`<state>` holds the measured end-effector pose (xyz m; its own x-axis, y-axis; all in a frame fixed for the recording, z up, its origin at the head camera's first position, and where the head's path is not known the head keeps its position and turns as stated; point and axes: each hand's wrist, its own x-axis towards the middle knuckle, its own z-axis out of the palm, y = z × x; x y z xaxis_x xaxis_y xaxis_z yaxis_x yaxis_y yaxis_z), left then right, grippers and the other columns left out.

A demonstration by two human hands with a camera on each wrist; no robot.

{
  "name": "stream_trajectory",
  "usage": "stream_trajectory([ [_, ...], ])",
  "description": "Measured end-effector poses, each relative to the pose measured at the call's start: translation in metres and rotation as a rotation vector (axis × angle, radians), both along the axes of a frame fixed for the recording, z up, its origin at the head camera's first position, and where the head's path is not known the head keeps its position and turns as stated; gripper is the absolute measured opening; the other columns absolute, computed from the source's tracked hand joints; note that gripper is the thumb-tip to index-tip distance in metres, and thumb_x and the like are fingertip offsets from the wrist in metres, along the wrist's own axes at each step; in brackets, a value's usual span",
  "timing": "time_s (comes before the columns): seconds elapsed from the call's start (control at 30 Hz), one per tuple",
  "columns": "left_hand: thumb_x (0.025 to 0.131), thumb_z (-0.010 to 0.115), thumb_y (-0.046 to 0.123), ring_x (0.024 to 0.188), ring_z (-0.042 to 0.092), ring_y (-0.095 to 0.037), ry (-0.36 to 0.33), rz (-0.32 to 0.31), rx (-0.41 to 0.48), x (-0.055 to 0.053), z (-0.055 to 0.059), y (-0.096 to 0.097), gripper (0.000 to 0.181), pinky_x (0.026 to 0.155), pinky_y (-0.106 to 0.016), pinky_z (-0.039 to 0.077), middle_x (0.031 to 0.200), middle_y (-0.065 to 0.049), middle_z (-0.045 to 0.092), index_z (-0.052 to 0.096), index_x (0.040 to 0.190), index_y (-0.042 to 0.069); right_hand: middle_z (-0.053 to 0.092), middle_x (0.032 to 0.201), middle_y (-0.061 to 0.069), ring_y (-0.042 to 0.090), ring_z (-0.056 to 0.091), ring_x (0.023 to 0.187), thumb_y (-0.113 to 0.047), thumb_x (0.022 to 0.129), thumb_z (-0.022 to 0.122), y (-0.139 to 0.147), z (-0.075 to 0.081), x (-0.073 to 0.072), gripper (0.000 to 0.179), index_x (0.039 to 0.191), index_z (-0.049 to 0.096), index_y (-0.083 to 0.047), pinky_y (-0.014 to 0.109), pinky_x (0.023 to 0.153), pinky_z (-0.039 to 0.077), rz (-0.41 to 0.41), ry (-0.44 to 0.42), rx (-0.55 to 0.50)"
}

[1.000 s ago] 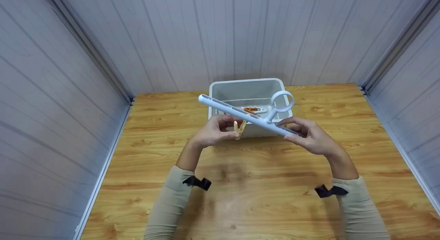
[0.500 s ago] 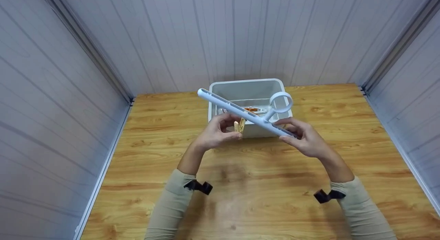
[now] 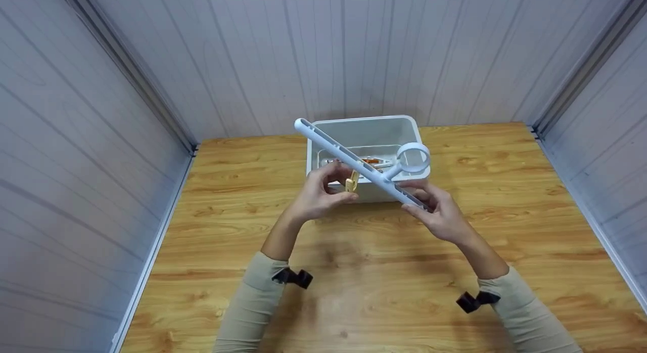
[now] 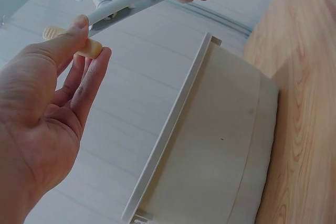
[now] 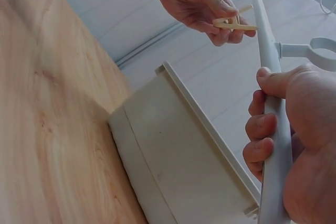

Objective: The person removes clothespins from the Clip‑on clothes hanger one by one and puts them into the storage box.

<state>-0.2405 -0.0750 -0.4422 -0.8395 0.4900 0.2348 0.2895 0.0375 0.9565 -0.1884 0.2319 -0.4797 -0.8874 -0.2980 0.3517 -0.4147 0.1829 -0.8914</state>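
Pinched between the thumb and fingers of my left hand (image 3: 321, 195) is a pale yellow clothespin (image 3: 351, 182). Its tip meets the underside of a white bar hanger (image 3: 371, 175) in the head view. My right hand (image 3: 438, 215) grips the hanger's lower right end, fingers wrapped round the bar (image 5: 266, 40) in the right wrist view. A ring-shaped hook (image 3: 413, 158) stands off the bar near that hand. The hanger slants, its left end higher, above a light grey bin. In the left wrist view the clothespin (image 4: 91, 49) lies across my fingertips at the bar's end.
The grey bin (image 3: 379, 192) stands on the wood-patterned table (image 3: 242, 191) near the back wall. Inside it lie orange and white clothespins (image 3: 371, 161), partly hidden by the hanger. White panel walls (image 3: 364, 49) close off the back and both sides.
The hanger has tilted more steeply, its left end rising. My right hand has moved left and slightly down with it. My left hand still pinches the clothespin, which has turned a little.
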Motion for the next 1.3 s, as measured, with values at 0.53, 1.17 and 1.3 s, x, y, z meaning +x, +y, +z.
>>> stream_trajectory([
  [0.53, 0.087, 0.091, -0.006, 0.105, 0.071, -0.009, 0.093, 0.066, -0.057, -0.004, -0.006, 0.000, 0.050, 0.091, -0.029, 0.069, 0.120, -0.028, 0.073, 0.068, 0.132, -0.011, 0.068, 0.084, -0.005, -0.001, 0.054, 0.062, 0.007, 0.106, 0.068, -0.006, -0.005, 0.005, 0.043, 0.148, 0.057, 0.009, 0.014, 0.051, 0.042, 0.043, -0.089, -0.052],
  [1.17, 0.088, 0.090, -0.004, 0.101, 0.071, -0.011, 0.182, 0.131, -0.062, -0.006, -0.014, 0.002, 0.042, 0.085, -0.020, 0.065, 0.113, -0.027, 0.073, 0.068, 0.124, -0.009, 0.073, 0.088, -0.009, 0.002, 0.054, 0.063, -0.001, 0.112, 0.064, -0.010, -0.008, 0.013, 0.043, 0.151, 0.050, 0.010, 0.015, 0.053, 0.041, 0.084, -0.279, -0.128],
  [1.3, 0.088, 0.090, -0.005, 0.100, 0.071, -0.011, 0.185, 0.149, -0.065, -0.005, -0.010, 0.002, 0.040, 0.083, -0.021, 0.065, 0.110, -0.025, 0.074, 0.067, 0.121, -0.008, 0.074, 0.089, -0.009, 0.002, 0.054, 0.063, -0.001, 0.112, 0.063, -0.011, -0.010, 0.014, 0.041, 0.151, 0.052, 0.007, 0.015, 0.053, 0.041, 0.114, -0.286, -0.167],
])
